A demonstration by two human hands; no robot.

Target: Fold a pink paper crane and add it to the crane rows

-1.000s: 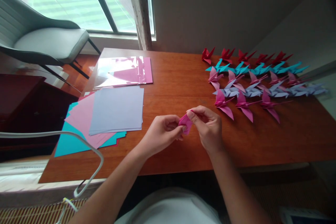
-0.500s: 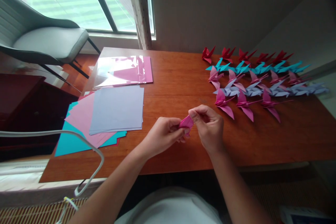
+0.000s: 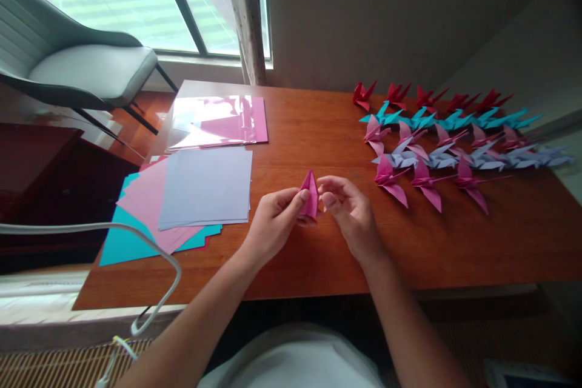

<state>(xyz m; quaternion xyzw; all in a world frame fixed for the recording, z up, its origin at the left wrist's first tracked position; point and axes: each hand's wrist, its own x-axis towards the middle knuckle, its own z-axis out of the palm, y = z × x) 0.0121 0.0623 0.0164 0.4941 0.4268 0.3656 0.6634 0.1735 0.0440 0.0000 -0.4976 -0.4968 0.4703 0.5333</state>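
My left hand pinches a small folded magenta paper piece that stands point-up above the wooden table. My right hand is right beside it, fingertips curled against the paper's right edge. Both hands hover over the middle of the table near its front edge. Finished paper cranes lie in rows at the right: red, teal, pink, lilac and magenta.
A stack of loose sheets in lilac, pink and teal lies at the left, with a clear-wrapped pack of pink paper behind it. A grey chair stands by the window. A white cable loops past the table's left front corner.
The folded paper has been turned from lying between the fingers to standing point-up. Both hands shifted slightly away from me and left; the right hand loosened its grip.
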